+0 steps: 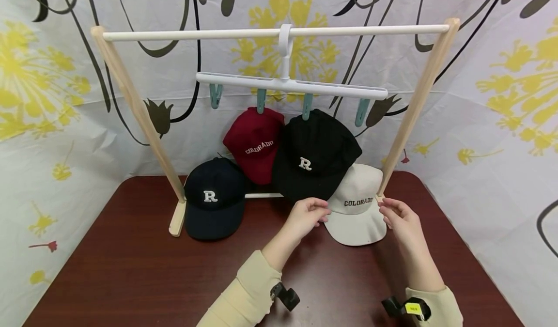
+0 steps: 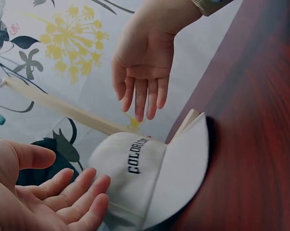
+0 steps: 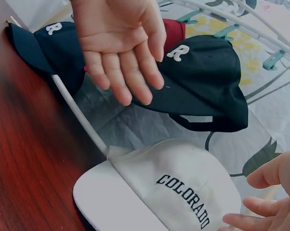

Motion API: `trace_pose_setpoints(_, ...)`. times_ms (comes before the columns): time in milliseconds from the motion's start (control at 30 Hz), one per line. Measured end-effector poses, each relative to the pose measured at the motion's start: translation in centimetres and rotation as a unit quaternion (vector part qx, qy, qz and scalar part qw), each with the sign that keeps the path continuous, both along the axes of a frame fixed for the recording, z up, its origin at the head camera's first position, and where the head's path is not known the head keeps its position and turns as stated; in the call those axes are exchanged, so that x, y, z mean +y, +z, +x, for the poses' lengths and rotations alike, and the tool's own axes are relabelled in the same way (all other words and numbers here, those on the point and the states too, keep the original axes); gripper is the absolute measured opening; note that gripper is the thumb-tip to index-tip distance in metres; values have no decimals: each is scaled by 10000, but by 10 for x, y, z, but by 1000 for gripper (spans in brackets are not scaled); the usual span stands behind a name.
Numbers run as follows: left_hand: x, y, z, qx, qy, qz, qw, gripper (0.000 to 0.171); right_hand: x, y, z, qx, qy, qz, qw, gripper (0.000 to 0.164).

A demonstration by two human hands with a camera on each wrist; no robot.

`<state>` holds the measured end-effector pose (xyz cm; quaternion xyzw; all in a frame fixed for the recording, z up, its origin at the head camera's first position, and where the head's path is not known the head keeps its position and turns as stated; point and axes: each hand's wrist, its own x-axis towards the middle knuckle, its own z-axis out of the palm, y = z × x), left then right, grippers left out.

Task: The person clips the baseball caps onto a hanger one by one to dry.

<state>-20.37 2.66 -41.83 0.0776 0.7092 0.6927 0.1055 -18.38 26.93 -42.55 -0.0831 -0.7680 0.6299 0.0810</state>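
A white cap [image 1: 357, 227] with COLORADO lettering lies brim forward on the table by the rack's right foot. My left hand [image 1: 306, 215] is at its left edge, fingers relaxed and nothing held. On the other side my right hand [image 1: 403, 220] is near the brim and crown, palm turned toward the cap and empty. In the right wrist view the fingers [image 3: 263, 207] of that hand are loosely spread beside the crown. A black cap [image 1: 322, 143] with an R hangs from a green clip [image 1: 307, 106] above and behind my left hand.
A white hanger [image 1: 270, 83] with several green clips hangs on the wooden rack's rail [image 1: 183, 35]. Behind the black cap, a red cap [image 1: 257, 128] hangs at another clip. A navy cap [image 1: 213, 223] lies by the rack's left foot [image 1: 177, 220]. Patterned cloth surrounds the dark table [image 1: 144, 269].
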Motion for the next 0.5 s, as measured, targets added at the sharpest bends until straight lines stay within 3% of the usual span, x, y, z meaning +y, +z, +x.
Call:
trace_pose_setpoints(233, 5, -16, -1, -405, 87, 155, 9990, 30, 3, -4, -2, -371, 196, 818, 9958, 50)
trace_pose_setpoints(500, 11, -28, -3, -642, 150, 365, 9972, 36, 4, -8, -3, -802, 265, 776, 9934, 56)
